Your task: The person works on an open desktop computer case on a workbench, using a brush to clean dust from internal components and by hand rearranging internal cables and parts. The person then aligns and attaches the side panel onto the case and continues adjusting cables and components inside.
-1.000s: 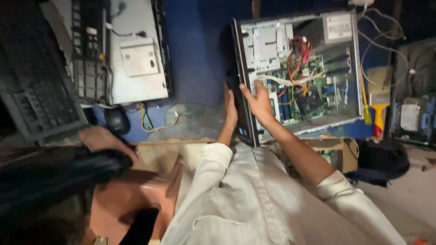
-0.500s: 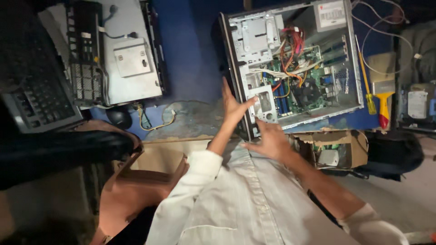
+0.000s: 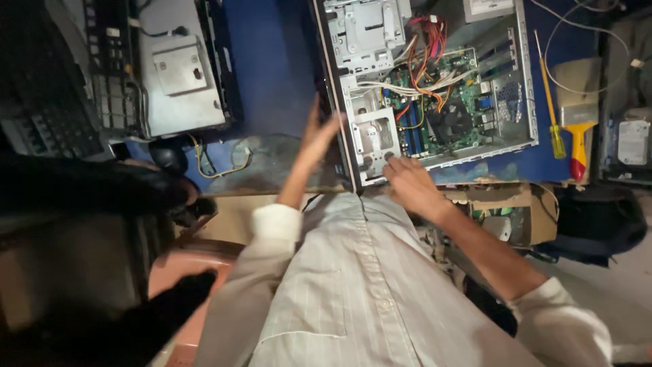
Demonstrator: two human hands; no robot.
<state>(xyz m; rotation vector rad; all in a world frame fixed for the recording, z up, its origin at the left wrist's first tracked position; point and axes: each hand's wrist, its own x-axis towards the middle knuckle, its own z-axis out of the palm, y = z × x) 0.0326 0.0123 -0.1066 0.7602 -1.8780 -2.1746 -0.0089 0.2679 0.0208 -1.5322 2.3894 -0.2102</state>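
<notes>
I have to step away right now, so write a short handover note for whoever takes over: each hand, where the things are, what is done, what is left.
Left hand: open, flat against the front edge of the open computer case.
Right hand: fingertips at the near corner of the case, by the metal drive bracket; no tool held.
Things: case lies on its side on the blue table, side panel off, motherboard and wiring exposed. Yellow-handled screwdriver and a brush lie right of the case.
Done: case opened.
Left: the inside work; cables remain plugged in.
</notes>
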